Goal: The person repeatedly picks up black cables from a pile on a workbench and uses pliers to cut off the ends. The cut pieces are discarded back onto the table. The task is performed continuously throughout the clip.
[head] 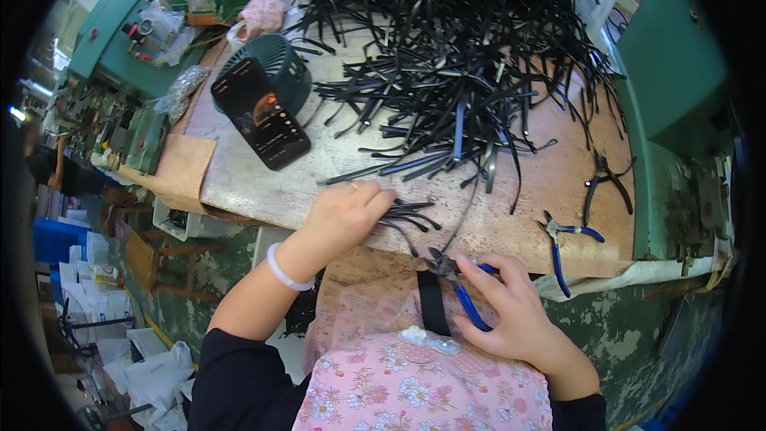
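My left hand (350, 215) is closed around a small bunch of thin black strips, which look like plastic spectacle temples (413, 214), their curved ends pointing right. In my right hand (508, 311) is a pair of blue-handled diagonal cutters (446, 266), held at the table's front edge with the jaws towards the bunch. One curved strip end lies close to the jaws; whether they touch it I cannot tell. A large heap of similar black strips (443, 84) covers the back and middle of the table. The exact contact of the left fingers is partly hidden.
A smartphone (261, 114) leans on a green fan (269, 60) at the left. Blue-handled pliers (556, 239) and black-handled pliers (604, 179) lie at the right, near a green machine (670, 72). Small scraps dot the table (371, 251). Another person (66, 167) is far left.
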The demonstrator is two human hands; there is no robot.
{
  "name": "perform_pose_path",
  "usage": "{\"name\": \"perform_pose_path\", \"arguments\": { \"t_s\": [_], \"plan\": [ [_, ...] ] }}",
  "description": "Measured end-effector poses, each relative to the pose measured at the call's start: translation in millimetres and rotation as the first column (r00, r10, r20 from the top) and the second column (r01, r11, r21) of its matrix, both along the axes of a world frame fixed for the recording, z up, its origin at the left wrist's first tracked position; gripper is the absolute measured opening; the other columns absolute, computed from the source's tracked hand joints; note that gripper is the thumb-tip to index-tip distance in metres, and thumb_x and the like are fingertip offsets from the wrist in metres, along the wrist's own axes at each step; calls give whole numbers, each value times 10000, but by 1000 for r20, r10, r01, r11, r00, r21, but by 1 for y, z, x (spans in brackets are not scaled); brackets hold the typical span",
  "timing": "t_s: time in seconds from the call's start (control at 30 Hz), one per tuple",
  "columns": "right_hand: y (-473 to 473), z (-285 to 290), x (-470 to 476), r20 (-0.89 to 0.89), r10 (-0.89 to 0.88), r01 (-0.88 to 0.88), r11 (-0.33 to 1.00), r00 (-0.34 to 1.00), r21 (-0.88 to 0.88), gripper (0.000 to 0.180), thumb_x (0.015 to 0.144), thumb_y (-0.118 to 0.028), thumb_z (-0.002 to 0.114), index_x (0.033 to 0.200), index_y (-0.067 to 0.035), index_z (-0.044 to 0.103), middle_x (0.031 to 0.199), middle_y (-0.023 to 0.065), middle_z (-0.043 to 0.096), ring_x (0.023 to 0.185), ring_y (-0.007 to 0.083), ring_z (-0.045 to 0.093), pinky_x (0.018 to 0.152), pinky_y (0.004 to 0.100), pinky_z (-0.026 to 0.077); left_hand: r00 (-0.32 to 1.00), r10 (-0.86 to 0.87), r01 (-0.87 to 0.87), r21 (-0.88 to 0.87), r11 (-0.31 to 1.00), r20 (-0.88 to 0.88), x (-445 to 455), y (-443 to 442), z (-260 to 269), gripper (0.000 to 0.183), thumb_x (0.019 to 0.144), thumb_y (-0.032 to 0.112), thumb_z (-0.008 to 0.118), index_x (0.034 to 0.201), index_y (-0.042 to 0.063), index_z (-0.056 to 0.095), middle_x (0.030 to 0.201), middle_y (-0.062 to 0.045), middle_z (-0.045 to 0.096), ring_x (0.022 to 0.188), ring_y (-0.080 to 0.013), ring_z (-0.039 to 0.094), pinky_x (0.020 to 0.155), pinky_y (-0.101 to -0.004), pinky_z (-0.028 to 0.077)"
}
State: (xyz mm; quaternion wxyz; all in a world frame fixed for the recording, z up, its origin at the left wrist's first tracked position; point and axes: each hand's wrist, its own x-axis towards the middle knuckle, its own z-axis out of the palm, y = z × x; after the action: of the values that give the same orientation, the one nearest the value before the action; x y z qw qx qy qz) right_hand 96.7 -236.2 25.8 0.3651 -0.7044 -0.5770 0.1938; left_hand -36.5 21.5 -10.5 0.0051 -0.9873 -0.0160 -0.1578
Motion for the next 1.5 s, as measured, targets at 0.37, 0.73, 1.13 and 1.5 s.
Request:
{"name": "perform_pose_path", "arguments": {
  "t_s": [0.37, 0.73, 1.13, 1.5],
  "plan": [
    [-1, 2, 6, -159, 22, -17, 999, 987, 39, 772, 711, -158, 776, 1397, -27, 448, 1184, 195, 503, 1034, 318, 546, 876, 387, 466, 931, 363, 97, -985, -143, 39, 3, -25, 33, 211, 913, 201, 641, 1029, 57, 541, 992, -134, 702, 495, -72, 499, 444, -198, 416],
    [-1, -7, 10, -433, -82, 15, 988, 898, -155, 800, 754, -228, 735, 1461, -119, 378, 1119, 163, 535, 942, 254, 582, 808, 325, 478, 971, 185, 238, -738, -631, 155, 10, -42, 21, 437, 985, 455, 458, 1147, 51, 496, 777, 7, 455, 472, -34, 343, 420, -187, 332],
    [13, 13, 8, 304, 57, -83, 994, 951, 72, 655, 687, -177, 724, 1323, -204, 566, 1098, 101, 525, 977, 281, 514, 837, 410, 366, 993, 99, 110, -778, -618, 62, 9, -47, 40, 520, 984, 569, 320, 771, 102, 400, 625, 10, 383, 386, -38, 249, 325, -189, 275],
    [7, 9, 1, 187, 35, -38, 999, 982, 10, 692, 658, -150, 723, 1327, -233, 568, 969, 92, 535, 856, 258, 530, 739, 370, 409, 922, 266, 367, -850, -378, 280, 2, -65, 33, 534, 953, 605, 334, 776, 104, 383, 622, -22, 396, 383, -53, 282, 354, -202, 310]
  ]
}}
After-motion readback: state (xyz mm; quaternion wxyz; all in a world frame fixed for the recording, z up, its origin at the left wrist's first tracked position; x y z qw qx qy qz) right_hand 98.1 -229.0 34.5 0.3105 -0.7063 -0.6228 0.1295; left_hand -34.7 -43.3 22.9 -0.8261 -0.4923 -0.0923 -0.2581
